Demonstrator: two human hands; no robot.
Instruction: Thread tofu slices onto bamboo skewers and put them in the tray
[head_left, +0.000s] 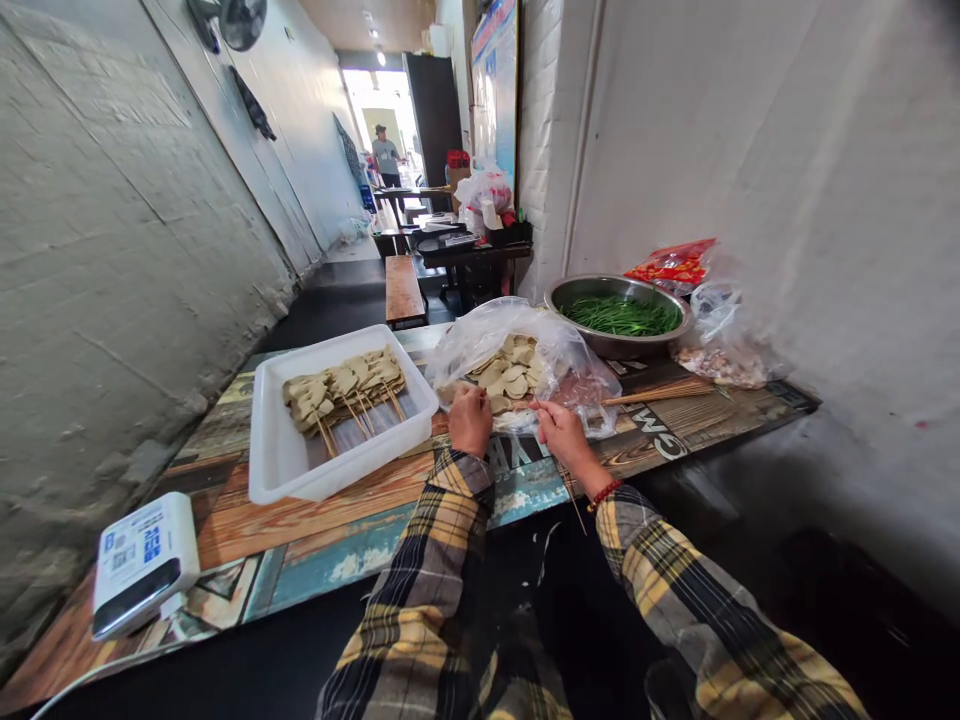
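In front of me on the table, an open clear plastic bag (487, 330) holds a heap of thin beige slices (516, 368). At the bag's near edge is my left hand (471, 420), its fingers closed; what lies in them is hidden. My right hand (564, 435) is closed on thin wooden skewers (574, 503), whose ends stick out below it over the table edge. To the left, a white plastic tub (279, 465) contains skewered beige slices (341, 385) with their sticks pointing toward me. A bundle of bare skewers (667, 391) lies to the right of the bag.
Behind the bag stands a metal bowl (651, 345) of green chives or similar stems. Beside it are a bag of pinkish pieces (724, 360) and a red package (675, 262). A white device (146, 565) with a cable sits at the near left. Far back, a person (386, 155) stands.
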